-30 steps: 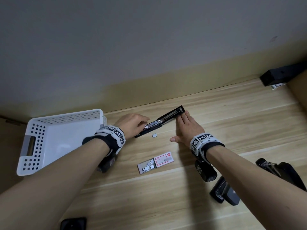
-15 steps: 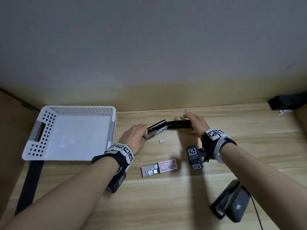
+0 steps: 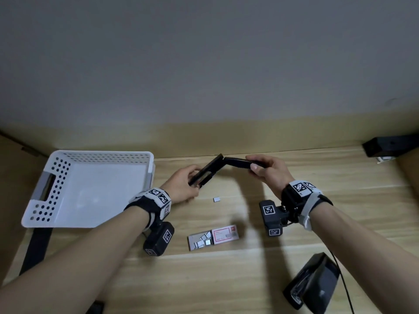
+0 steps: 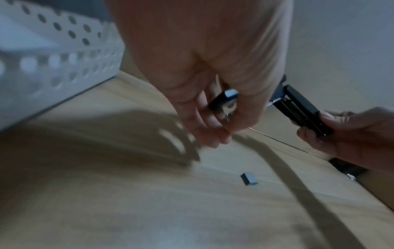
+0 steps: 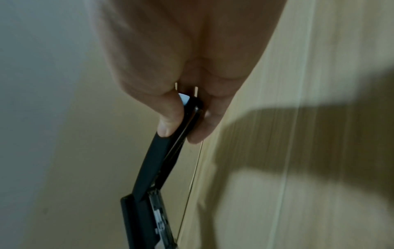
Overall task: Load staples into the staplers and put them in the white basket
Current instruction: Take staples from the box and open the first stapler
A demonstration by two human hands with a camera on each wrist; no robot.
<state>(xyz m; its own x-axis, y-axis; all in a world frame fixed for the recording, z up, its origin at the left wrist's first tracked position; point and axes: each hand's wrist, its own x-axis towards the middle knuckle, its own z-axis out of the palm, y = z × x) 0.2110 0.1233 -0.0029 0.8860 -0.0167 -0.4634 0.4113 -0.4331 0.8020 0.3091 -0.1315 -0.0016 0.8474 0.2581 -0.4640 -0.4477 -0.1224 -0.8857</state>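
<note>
Stapler (image 3: 223,167), hinged open, gripped by left hand (image 3: 181,186) and right hand (image 3: 268,172) above wooden tabletop (image 3: 317,227), grey wall (image 3: 204,64) behind.

The room is dim, lit from overhead. Both arms throw broad soft shadows across the wooden desk (image 3: 226,279). The head view bows at its edges; both wrist views are smeared, palms close and unfocused.

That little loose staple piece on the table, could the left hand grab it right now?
Probably not yet: the left hand is holding one end of the stapler. The staple piece lies close below it with nothing covering it.
</note>
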